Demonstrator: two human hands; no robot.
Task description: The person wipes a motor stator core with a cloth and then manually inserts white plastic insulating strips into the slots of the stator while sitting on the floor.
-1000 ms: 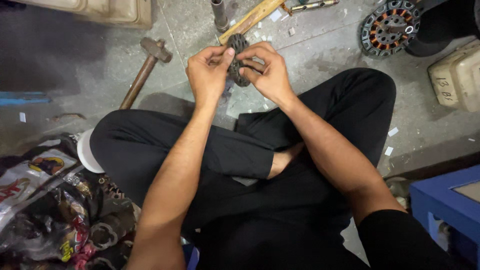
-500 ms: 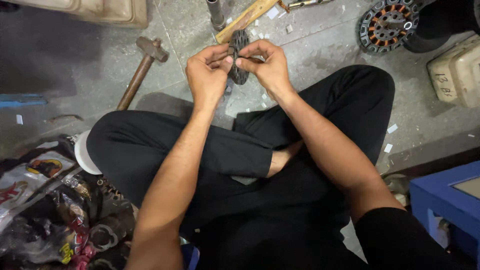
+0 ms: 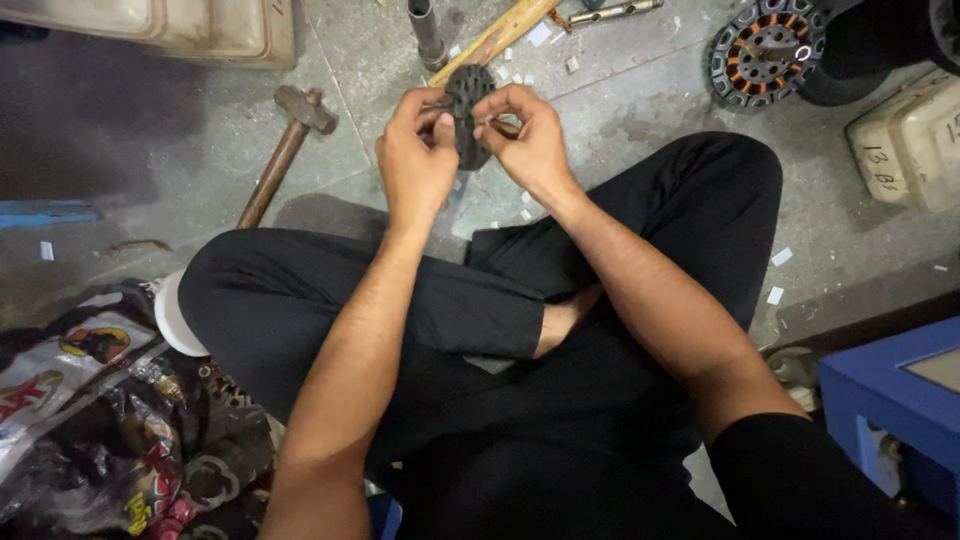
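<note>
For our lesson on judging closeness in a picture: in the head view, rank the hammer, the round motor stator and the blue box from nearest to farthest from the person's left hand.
From the left hand:
1. Hammer, on the floor to its left.
2. Round motor stator, top right, beyond the right hand.
3. Blue box, at the lower right edge.

A grey concrete floor [image 3: 620, 130], stained and scuffed, strewn with small white paper scraps; a hammer [image 3: 280, 150] with a wooden handle lies at far left; a beige plastic tray [image 3: 180, 25] sits along the far left edge; a wooden stick [image 3: 495, 38] and a metal tube [image 3: 425, 30] lie at far centre; a wound motor stator [image 3: 765, 50] rests far right, beside a cream plastic casing [image 3: 905, 135]; a blue box [image 3: 895, 410] stands near right; crumpled printed bags [image 3: 80, 420] heap near left; light is dim and even.
</note>
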